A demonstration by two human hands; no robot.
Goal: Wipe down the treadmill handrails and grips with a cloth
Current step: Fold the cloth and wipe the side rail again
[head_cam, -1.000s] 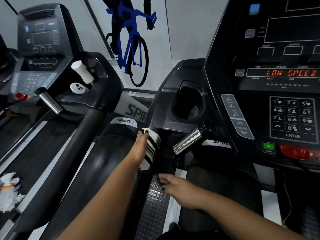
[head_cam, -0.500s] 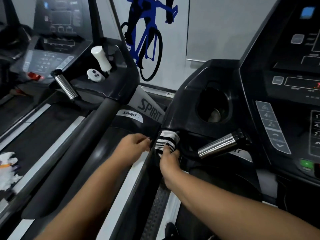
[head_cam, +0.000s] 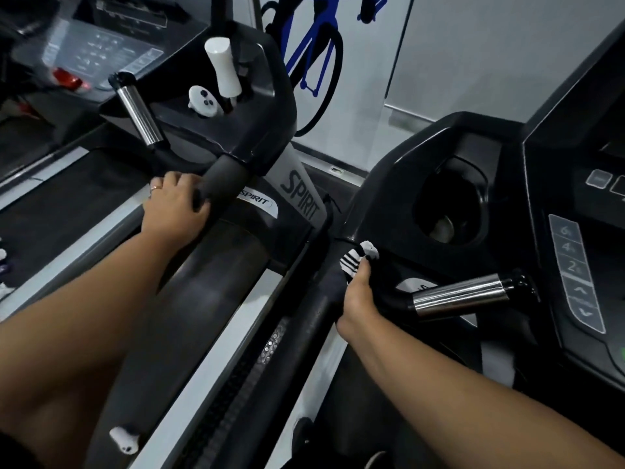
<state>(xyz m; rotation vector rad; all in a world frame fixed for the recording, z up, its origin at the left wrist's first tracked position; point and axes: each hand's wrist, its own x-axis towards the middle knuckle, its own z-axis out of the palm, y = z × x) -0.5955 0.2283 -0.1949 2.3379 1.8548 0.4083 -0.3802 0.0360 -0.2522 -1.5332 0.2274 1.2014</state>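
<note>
Two treadmills stand side by side, and you look down across the gap between them.

- Your left hand [head_cam: 176, 211] is out on the left handrail [head_cam: 223, 177]. Fingers and thumb are curled round the dark foam tube, just below where it enters the console housing. One finger carries a ring.
- Your right hand [head_cam: 358, 299] is on the right handrail [head_cam: 311, 326], near its upper end. The fingertips pinch a black-and-white striped cloth [head_cam: 358, 260], bunched small and pressed against the dark rail where it meets the housing.
- The cloth sits just below the cup holder [head_cam: 449, 208] and up-left of the chrome grip [head_cam: 456, 297]. The cloth and the chrome are apart.
- The chrome grip juts out to the right from a black elbow beside your hand. You cannot tell whether the hand touches that elbow.
- On the left machine's surface, a white bottle [head_cam: 223, 69] leans in its tray, with a small white round piece [head_cam: 203, 101] with dark dots just beside it.
- A second chrome grip [head_cam: 140, 113] angles down near them, well apart from your left hand.
- The keypad strip [head_cam: 575, 272] runs along the right console edge.
- A SPIRIT label [head_cam: 257, 201] lies between the two rails.
- A blue bicycle graphic [head_cam: 314, 45] is on the wall behind.
</note>
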